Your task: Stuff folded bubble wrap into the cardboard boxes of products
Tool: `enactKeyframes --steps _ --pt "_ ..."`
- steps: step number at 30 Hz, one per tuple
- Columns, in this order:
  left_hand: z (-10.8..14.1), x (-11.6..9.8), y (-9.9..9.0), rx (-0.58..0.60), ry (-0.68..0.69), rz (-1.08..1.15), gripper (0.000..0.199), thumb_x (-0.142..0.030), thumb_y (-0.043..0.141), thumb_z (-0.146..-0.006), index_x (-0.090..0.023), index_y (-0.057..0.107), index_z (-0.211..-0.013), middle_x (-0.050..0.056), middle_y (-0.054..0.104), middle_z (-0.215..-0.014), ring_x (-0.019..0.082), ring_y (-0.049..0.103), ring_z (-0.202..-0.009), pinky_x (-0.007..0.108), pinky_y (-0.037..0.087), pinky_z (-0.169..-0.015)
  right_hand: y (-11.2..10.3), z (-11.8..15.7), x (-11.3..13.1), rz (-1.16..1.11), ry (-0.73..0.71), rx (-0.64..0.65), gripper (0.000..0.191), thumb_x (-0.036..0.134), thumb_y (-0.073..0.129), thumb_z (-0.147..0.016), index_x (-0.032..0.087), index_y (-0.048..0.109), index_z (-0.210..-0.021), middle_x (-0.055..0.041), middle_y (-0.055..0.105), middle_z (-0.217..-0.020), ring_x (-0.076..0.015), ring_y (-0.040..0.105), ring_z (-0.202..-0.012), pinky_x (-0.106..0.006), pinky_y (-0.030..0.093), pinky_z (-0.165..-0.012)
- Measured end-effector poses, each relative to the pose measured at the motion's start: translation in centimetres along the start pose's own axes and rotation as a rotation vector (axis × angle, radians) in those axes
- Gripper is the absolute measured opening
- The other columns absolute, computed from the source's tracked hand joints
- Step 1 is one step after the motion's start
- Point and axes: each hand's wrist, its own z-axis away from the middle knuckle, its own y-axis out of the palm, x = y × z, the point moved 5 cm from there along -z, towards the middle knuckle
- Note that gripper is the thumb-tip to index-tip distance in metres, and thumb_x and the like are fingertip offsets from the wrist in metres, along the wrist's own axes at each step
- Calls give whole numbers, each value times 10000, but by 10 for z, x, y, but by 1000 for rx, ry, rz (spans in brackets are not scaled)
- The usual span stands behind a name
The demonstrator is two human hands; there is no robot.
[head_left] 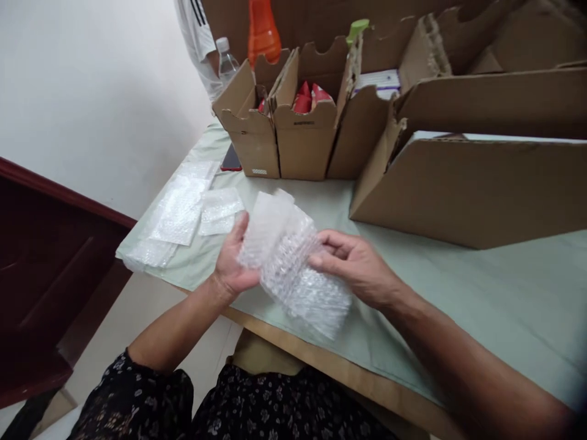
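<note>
A bundle of clear bubble wrap (298, 269) is held between both hands above the table's front part. My left hand (236, 260) supports its left end, with the thumb up along the edge and the other fingers partly hidden under it. On the right side, my right hand (343, 260) pinches the wrap between thumb and bent fingers. The bundle looks folded in layers, and its lower part is blurred. Flat bubble wrap sheets (183, 201) lie at the table's left, beside smaller bubble wrap pieces (222, 211).
Cardboard boxes (305, 143) stand along the back, some holding red packets (302, 99). A large cardboard box (472, 189) is at the right. Behind them are an orange bottle (263, 36) and a clear bottle (226, 61). A dark phone (232, 159) lies by the boxes. Another person's sleeve (197, 30) shows.
</note>
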Motion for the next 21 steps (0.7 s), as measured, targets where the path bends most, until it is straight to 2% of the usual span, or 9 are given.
enactKeyframes --steps 2,4,7,9,12,16,19,21 --pt "-4 6 -1 -19 3 95 820 -934 535 -773 -216 755 -1102 127 788 -1029 392 695 -1191 482 599 -863 -20 23 4 -7 73 -119 398 568 846 -769 219 710 -904 1 685 -736 -123 596 -587 -247 492 -542" --pt "-6 15 0 -16 -12 119 772 -898 671 -703 -223 750 -1069 111 787 -1009 364 721 -1110 436 597 -810 -39 45 9 10 122 -160 375 553 855 -762 223 717 -874 19 649 -670 -104 544 -519 -228 437 -477" --pt "-9 29 10 -8 -29 -20 567 -605 924 -593 -203 733 -943 63 766 -891 266 727 -912 344 562 -744 -61 73 11 68 206 -136 382 570 847 -752 216 740 -850 8 650 -654 -110 550 -515 -229 430 -462" --pt "-10 34 18 -24 -32 -111 432 -424 955 -568 -184 705 -826 13 716 -768 170 666 -744 280 514 -681 -78 90 9 117 254 -159 403 587 844 -736 210 747 -838 -6 663 -667 -120 568 -532 -236 438 -468" --pt "-11 35 21 -73 -60 -156 343 -352 924 -573 -180 675 -734 -42 621 -644 89 531 -583 229 428 -572 -111 116 5 160 294 -286 406 579 855 -707 202 736 -797 -12 647 -646 -122 557 -528 -245 422 -476" --pt "-10 29 6 -163 -55 -199 323 -333 901 -587 -178 682 -767 -41 618 -666 86 528 -584 216 412 -554 -163 148 1 265 299 -516 417 579 875 -653 198 731 -746 -25 647 -642 -131 558 -562 -276 410 -531" --pt "-6 27 -5 -179 9 -298 333 -362 878 -653 -175 693 -857 -29 628 -706 103 548 -615 231 451 -584 -198 167 -7 510 306 -627 479 650 846 -626 193 763 -741 -63 708 -732 -164 596 -662 -328 432 -622" --pt "-1 23 -9 -173 95 -448 357 -396 828 -744 -178 707 -1000 21 696 -839 154 637 -743 278 525 -679 -217 178 -15 715 273 -746 504 682 831 -629 201 794 -778 -70 737 -769 -178 611 -675 -350 429 -645"
